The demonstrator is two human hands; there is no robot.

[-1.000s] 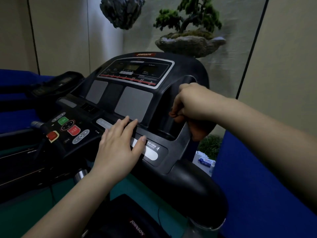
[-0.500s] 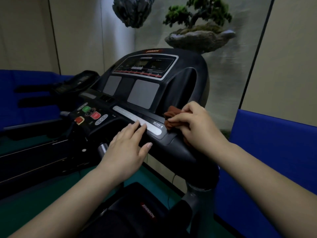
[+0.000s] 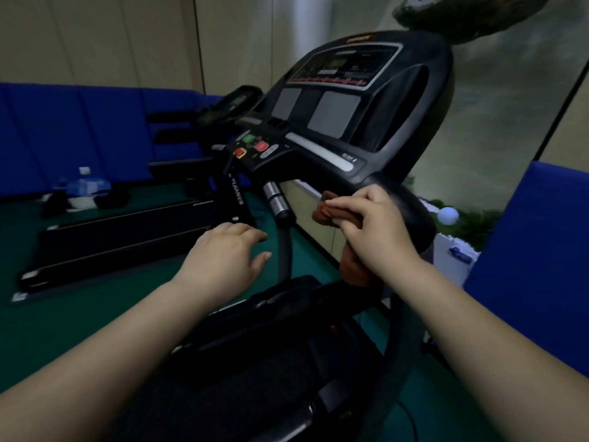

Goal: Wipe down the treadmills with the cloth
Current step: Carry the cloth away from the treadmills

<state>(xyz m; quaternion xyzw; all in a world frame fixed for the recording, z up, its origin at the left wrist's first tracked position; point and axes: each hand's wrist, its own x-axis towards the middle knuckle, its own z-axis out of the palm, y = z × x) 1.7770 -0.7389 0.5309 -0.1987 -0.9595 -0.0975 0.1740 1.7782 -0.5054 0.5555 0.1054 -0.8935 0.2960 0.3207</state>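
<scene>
One crumpled rust-brown cloth (image 3: pixel 325 211), long axis toward console, gripped by right hand (image 3: pixel 376 231) against glossy black rounded treadmill handrail (image 3: pixel 414 215); left hand (image 3: pixel 223 260) relaxed, fingers loosely spread.

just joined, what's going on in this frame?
A person is wiping a black treadmill. The right hand grips a reddish-brown cloth against the padded black right handrail, just below the console. The left hand hovers open near the inner curved grip bar, holding nothing.

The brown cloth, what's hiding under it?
The brown cloth is draped over the treadmill's black right handrail, gripped by the right hand. The rail under the cloth is covered, so its surface can't be seen.
</scene>
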